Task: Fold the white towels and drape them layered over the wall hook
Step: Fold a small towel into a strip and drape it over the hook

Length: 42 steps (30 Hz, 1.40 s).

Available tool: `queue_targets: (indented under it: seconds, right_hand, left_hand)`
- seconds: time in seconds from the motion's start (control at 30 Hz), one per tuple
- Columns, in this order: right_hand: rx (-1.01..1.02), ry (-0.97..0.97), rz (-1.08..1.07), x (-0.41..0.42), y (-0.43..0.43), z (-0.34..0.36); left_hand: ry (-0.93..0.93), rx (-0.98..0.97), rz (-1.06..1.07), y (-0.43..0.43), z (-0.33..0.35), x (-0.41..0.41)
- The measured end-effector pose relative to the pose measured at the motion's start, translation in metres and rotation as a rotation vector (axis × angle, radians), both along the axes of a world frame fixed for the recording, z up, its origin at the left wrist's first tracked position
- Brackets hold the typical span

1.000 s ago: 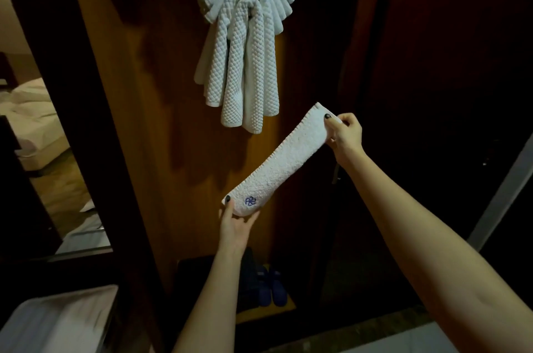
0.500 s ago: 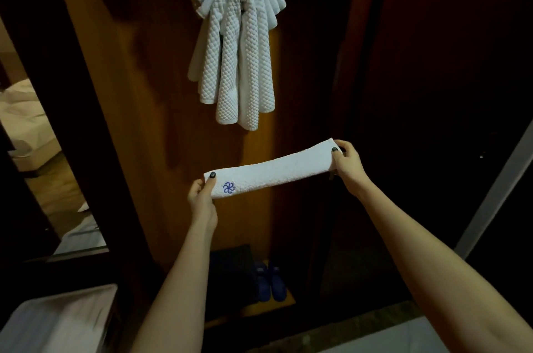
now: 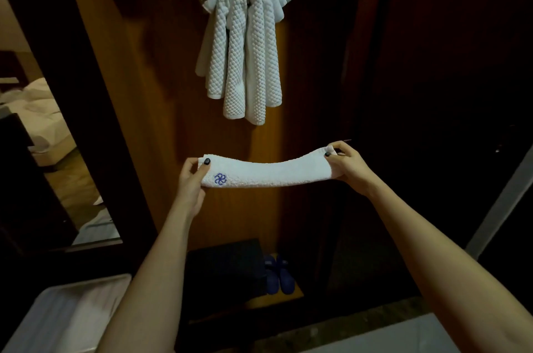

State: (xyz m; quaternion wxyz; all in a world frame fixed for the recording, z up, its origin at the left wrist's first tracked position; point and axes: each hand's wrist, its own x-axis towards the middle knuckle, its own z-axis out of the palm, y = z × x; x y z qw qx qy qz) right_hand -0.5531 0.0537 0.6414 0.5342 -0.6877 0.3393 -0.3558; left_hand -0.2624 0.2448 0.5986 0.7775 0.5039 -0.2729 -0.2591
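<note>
**Folded towel held level in both hands, under the hung bundle**

Nearest: two bare forearms come up from the bottom edge. A white bin (image 3: 72, 315) sits at lower left. There is a pale flat surface (image 3: 389, 335) at lower right, and I cannot tell what it is.

Next out: the left hand (image 3: 190, 185) grips the left end of the folded towel (image 3: 271, 173), with the dark-nailed thumb on the front face and the fingers behind. The right hand (image 3: 350, 166) pinches the right end, thumb in front and fingers curled behind, with a bit of cloth corner poking out above the thumb. The towel is a long narrow white strip stretched roughly level between the hands. It dips slightly in the middle and its right end is a little higher. A blue logo (image 3: 220, 179) sits near the left end, just beside the left thumb. The towel is in the air and touches only the hands.

Down low, farther off: a black box (image 3: 225, 269), with a pair of blue slippers (image 3: 278, 274) just beside it on the right.

Far: a brown wood panel (image 3: 161, 93) is behind the held towel. High on it are the hanging towels (image 3: 245, 35), white waffle-textured strips arched in layers over one spot, with their ends bunched and dropping straight down. The hook is hidden under them. The held towel is below those ends and apart from them. To the right are dark panels. At far left an opening shows a bed (image 3: 37, 116) with white bedding, blurry.
</note>
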Motion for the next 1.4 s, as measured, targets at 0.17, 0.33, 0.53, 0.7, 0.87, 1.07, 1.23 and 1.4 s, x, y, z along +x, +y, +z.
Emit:
queue_targets:
  seconds: [0.17,0.33,0.53,0.7,0.87,1.07,1.23,1.4]
  right_hand:
    - [-0.129,0.014,-0.109,0.004,0.001,0.009]
    - [-0.309,0.038,-0.233,0.014,0.003,0.021]
    - [-0.364,-0.029,-0.304,0.025,0.005,0.035]
    - [-0.379,-0.156,-0.293,0.027,0.004,0.054]
    - [-0.446,-0.193,-0.262,0.029,-0.004,0.084]
    - [-0.469,-0.260,-0.244,0.049,-0.009,0.126]
    - [-0.365,-0.421,-0.013,0.053,-0.026,0.163]
    - [-0.266,-0.346,0.062,0.058,-0.060,0.193]
  left_hand:
    - [-0.128,0.040,-0.052,0.005,0.013,0.010]
    - [-0.195,0.059,-0.035,0.003,0.028,0.013]
    - [-0.319,0.057,0.142,-0.002,0.052,0.015]
    - [-0.409,-0.005,0.119,-0.001,0.077,0.014]
    - [-0.394,-0.043,0.089,-0.001,0.112,0.018]
    - [-0.353,-0.099,0.196,-0.009,0.150,0.032]
    - [-0.433,-0.178,0.078,-0.020,0.181,0.046]
    - [-0.493,-0.173,-0.168,-0.036,0.209,0.073]
